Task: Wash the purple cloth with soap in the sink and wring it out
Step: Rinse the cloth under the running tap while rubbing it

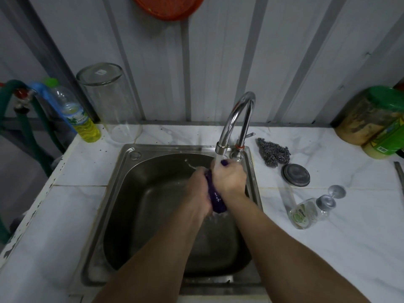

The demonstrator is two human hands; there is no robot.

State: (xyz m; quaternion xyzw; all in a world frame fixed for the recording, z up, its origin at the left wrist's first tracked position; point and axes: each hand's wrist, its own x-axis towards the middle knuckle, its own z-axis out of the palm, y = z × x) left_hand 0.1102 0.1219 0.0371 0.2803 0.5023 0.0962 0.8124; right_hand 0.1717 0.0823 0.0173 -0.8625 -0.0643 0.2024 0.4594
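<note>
The purple cloth [215, 196] is bunched into a wet roll between both hands over the steel sink [129, 171]. My left hand [197, 185] grips its left side and my right hand [229, 177] grips its upper part. Both hands are under the running stream from the chrome tap [237, 119]. Water drips from the cloth's lower end into the basin. A clear soap bottle [306, 214] lies on its side on the counter to the right.
A steel scourer [274, 152] and a round metal lid [295, 175] lie right of the sink. A tall glass jar [111, 101] and a bottle of yellow liquid [82, 119] stand at back left. A green-lidded jar [380, 119] sits at far right.
</note>
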